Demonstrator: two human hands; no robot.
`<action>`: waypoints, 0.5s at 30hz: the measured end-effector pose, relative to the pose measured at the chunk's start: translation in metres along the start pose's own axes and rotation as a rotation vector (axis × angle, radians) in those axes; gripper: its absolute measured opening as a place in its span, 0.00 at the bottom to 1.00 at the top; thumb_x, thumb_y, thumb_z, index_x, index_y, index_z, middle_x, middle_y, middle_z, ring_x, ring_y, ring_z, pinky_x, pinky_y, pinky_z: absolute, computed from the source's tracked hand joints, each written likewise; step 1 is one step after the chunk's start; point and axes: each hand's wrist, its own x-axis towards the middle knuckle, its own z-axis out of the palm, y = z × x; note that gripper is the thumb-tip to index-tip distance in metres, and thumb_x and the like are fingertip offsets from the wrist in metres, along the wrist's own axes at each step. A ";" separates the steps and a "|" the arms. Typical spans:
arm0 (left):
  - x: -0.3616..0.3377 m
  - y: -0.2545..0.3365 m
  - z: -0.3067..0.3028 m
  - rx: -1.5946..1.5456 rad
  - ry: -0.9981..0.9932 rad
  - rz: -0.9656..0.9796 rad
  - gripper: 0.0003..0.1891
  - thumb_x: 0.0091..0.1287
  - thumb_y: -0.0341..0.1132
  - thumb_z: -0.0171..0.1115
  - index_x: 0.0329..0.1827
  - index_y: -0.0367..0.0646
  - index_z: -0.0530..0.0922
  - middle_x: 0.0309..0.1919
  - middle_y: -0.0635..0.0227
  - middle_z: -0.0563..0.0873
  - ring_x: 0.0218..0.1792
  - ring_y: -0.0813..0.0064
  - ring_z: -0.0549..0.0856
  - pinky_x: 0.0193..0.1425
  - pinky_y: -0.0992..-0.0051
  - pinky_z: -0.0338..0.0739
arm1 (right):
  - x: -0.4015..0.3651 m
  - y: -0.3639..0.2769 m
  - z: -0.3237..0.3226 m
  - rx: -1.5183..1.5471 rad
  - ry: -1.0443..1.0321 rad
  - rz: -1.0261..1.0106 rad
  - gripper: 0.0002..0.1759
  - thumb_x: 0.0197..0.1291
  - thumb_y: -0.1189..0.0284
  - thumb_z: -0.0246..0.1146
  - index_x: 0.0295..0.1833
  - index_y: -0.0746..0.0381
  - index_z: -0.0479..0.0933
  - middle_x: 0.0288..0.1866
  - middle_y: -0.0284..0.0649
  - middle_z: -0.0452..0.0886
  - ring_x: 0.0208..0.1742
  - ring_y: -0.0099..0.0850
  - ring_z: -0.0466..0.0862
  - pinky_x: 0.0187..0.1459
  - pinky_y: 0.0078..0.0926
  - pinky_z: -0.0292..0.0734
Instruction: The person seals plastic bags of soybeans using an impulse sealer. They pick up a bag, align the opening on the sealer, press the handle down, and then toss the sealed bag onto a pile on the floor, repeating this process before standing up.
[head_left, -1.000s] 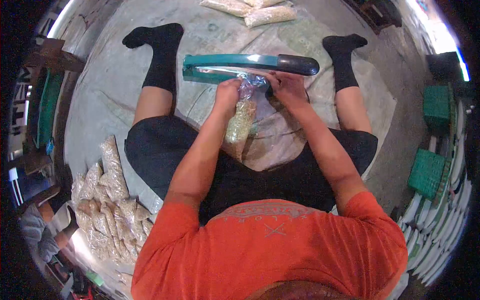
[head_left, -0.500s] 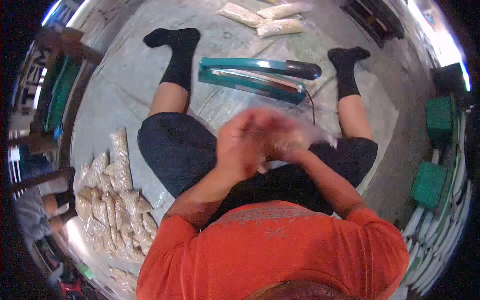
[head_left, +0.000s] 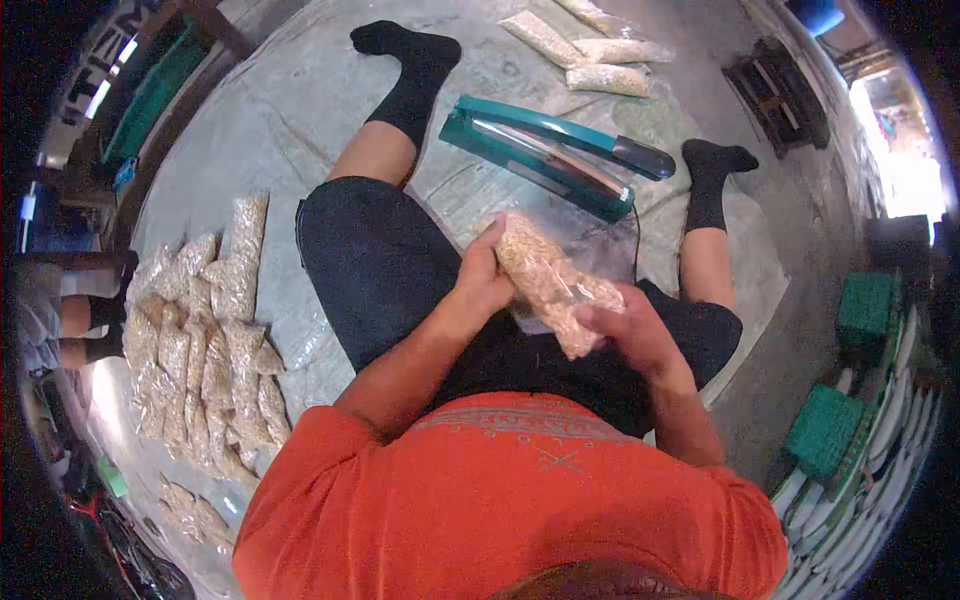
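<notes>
A clear plastic bag of pale grain-like pieces (head_left: 545, 262) lies slantwise between my two hands, above my lap. My left hand (head_left: 484, 278) is closed on its upper left end, thumb along the side. Lower down, my right hand (head_left: 642, 332) grips the other end, with its thumb pressed on the film. Loose, see-through film spreads out behind the bag. Just beyond the hands, a teal heat sealer (head_left: 545, 160) with a black-ended handle rests on the sheet between my legs.
A heap of filled bags (head_left: 205, 350) lies on the ground sheet (head_left: 300, 150) at my left. Several more filled bags (head_left: 610, 80) lie beyond the sealer. Green baskets (head_left: 825, 425) stand at right. Another person's legs (head_left: 85, 330) show at the far left.
My hands, blurred and close together before, are now farther apart with the filled bag showing plainly between them. The whole view has shifted and turned slightly.
</notes>
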 end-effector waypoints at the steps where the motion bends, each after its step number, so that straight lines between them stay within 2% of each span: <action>1: 0.000 0.006 0.006 -0.010 -0.011 0.045 0.24 0.79 0.49 0.57 0.65 0.37 0.75 0.60 0.51 0.84 0.62 0.51 0.83 0.73 0.48 0.73 | -0.004 0.007 -0.007 -0.083 0.006 0.018 0.21 0.65 0.60 0.71 0.54 0.66 0.84 0.44 0.34 0.88 0.42 0.22 0.83 0.45 0.25 0.79; 3: 0.003 0.016 0.007 0.039 0.038 0.123 0.22 0.79 0.47 0.59 0.64 0.37 0.76 0.58 0.52 0.85 0.60 0.52 0.84 0.71 0.50 0.76 | -0.007 0.033 -0.023 -0.261 0.003 0.082 0.22 0.65 0.61 0.72 0.56 0.66 0.84 0.47 0.35 0.89 0.46 0.25 0.85 0.53 0.27 0.80; 5: -0.006 0.022 0.021 0.119 0.109 0.223 0.18 0.76 0.38 0.63 0.62 0.37 0.77 0.52 0.57 0.87 0.52 0.58 0.88 0.61 0.55 0.82 | -0.004 0.060 -0.031 -0.294 -0.025 0.081 0.22 0.65 0.61 0.72 0.57 0.66 0.84 0.48 0.36 0.89 0.48 0.25 0.85 0.55 0.28 0.79; 9: -0.030 0.024 0.051 0.254 0.088 0.385 0.14 0.74 0.31 0.61 0.60 0.37 0.79 0.48 0.61 0.88 0.46 0.64 0.89 0.55 0.61 0.85 | -0.004 0.067 -0.019 -0.278 -0.013 0.048 0.22 0.65 0.60 0.72 0.56 0.66 0.84 0.49 0.37 0.90 0.49 0.25 0.85 0.57 0.30 0.79; 14: -0.076 0.046 0.076 0.250 0.037 0.606 0.15 0.73 0.28 0.62 0.60 0.36 0.79 0.50 0.60 0.88 0.48 0.64 0.89 0.54 0.62 0.85 | 0.006 0.057 -0.012 -0.377 -0.135 -0.069 0.23 0.67 0.61 0.72 0.59 0.66 0.82 0.48 0.39 0.90 0.49 0.26 0.86 0.57 0.30 0.79; 15: -0.097 0.058 0.085 0.263 0.007 0.713 0.16 0.72 0.27 0.63 0.61 0.36 0.79 0.50 0.60 0.88 0.49 0.64 0.89 0.54 0.63 0.85 | 0.005 0.052 -0.014 -0.339 -0.132 -0.018 0.24 0.68 0.60 0.71 0.60 0.66 0.81 0.48 0.39 0.90 0.48 0.27 0.86 0.56 0.30 0.80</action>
